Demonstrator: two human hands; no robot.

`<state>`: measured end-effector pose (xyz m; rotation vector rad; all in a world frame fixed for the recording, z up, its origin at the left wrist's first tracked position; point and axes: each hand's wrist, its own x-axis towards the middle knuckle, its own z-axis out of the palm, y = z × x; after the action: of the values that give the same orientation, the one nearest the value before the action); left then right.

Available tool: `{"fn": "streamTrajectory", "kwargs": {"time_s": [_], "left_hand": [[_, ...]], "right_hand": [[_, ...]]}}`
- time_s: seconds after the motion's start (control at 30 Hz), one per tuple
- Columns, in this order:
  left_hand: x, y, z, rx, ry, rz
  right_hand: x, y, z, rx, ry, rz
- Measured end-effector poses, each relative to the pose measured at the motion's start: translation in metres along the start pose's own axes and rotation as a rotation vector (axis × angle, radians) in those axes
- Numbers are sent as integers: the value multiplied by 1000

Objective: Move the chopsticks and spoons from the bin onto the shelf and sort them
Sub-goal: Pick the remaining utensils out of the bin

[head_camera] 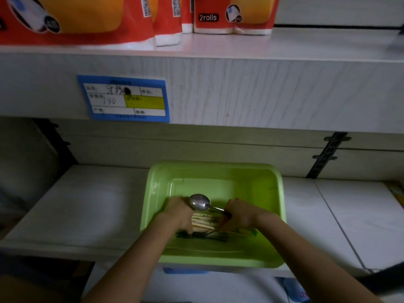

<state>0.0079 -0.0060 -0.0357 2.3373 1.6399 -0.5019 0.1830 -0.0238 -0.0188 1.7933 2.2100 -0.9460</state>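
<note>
Steel spoon (200, 202) pinched by its handle in the right hand (237, 213), bowl raised; left hand (180, 212) curls around pale chopsticks (204, 221). Both are down inside the green bin (271, 193), sitting on the white shelf (87, 206).

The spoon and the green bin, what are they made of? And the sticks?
The spoon looks like polished metal: silvery and mirror-shiny. The green bin seems to be glossy moulded plastic, with rounded corners and soft light glare. The chopsticks look like pale wood or bamboo, matte; it is too dim to say which.
</note>
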Motion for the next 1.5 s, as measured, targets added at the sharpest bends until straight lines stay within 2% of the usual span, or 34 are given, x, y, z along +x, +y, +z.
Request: {"fn": "streamTrajectory", "kwargs": {"time_s": [0.1,0.2,0.4,0.77,0.93,1.13,1.27,1.4,1.5], "left_hand": [[0,-4,-3,-91,23,-19],[1,-9,-11,-23,52,55],[4,-11,-11,-51,42,53],[4,-11,-12,-111,-9,16],[4,-11,-9,-134,-19,14],[5,-10,-10,-167,-42,10],[4,-9,-11,-177,-50,6],[2,-8,-12,-138,-15,-16],[1,-8,-12,-146,-24,-15]], "right_hand": [[-1,1,2,-108,-30,-5],[-1,0,5,-142,-53,-19],[-6,-6,7,-120,-51,-39],[-1,-9,4,-125,-159,-43],[-2,-9,0,-46,-268,-8],[-2,-8,-1,-7,-316,-5],[-2,-7,-1,-37,-277,-45],[-2,-3,-9,-84,-349,-51],[-5,-2,-14,-112,-326,-75]]}}
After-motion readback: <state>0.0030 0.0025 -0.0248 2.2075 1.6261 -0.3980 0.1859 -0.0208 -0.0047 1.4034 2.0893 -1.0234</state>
